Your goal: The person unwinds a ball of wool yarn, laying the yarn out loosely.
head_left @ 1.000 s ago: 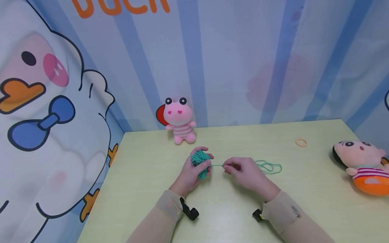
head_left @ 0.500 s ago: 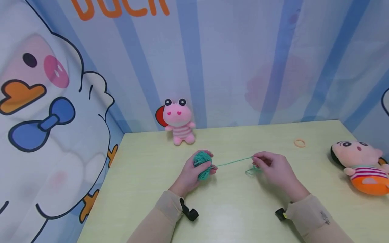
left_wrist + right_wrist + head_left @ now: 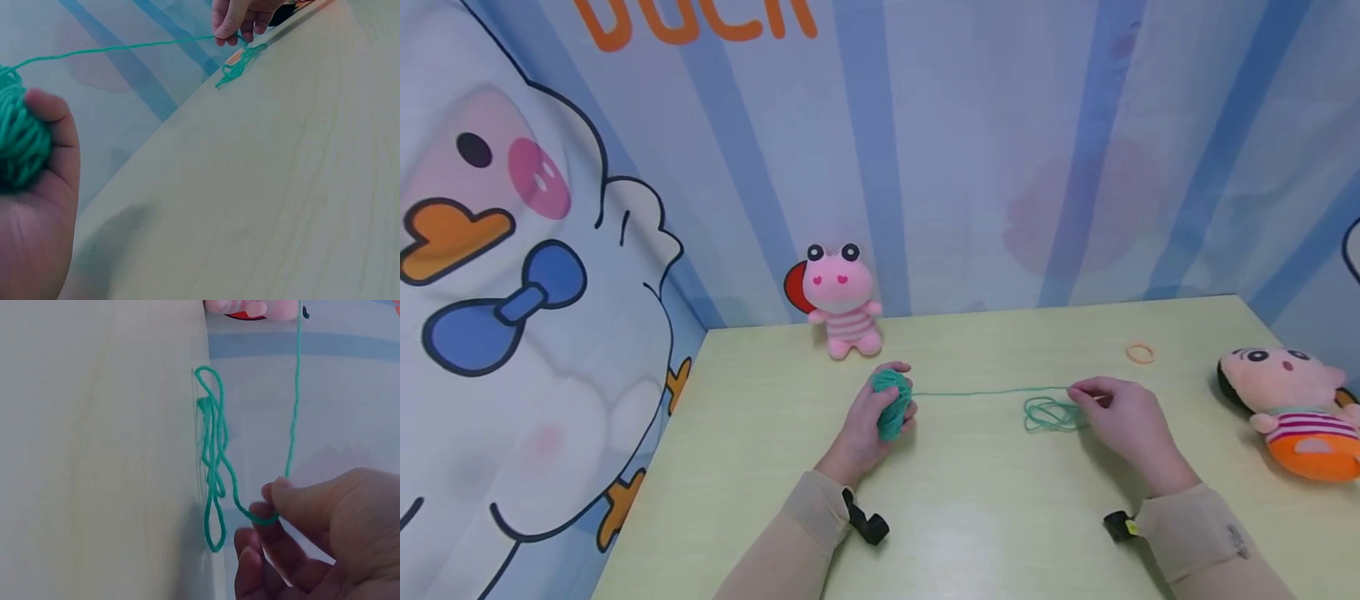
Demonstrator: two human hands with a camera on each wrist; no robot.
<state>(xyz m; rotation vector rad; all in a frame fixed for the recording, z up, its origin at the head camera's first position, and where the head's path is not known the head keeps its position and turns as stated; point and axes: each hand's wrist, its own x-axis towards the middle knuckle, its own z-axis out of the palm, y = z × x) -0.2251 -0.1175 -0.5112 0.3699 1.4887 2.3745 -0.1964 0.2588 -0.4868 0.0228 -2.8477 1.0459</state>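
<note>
My left hand (image 3: pixel 859 433) grips a ball of green yarn (image 3: pixel 892 407) above the table, thumb across its near side. From the ball a strand of yarn (image 3: pixel 985 392) runs taut to the right. Thumb and forefinger of my right hand (image 3: pixel 1131 429) pinch that strand. Loose loops of yarn (image 3: pixel 1051 414) lie on the table beside the right fingertips. In the right wrist view the pinched yarn (image 3: pixel 294 419) bends at the fingers and leads down into the loops. The left wrist view shows the ball (image 3: pixel 22 137) only in part, cut off by the frame.
A pink plush toy (image 3: pixel 847 300) sits at the table's back edge. Another plush doll (image 3: pixel 1303 417) lies at the right, and a small orange ring (image 3: pixel 1140 353) rests near the back right. A striped cloth backdrop (image 3: pixel 955 150) stands behind the pale table (image 3: pixel 970 517).
My right hand has moved to the right, drawing a longer strand out between the hands. The left hand keeps hold of the ball, turned slightly. The loops on the table have shifted and spread.
</note>
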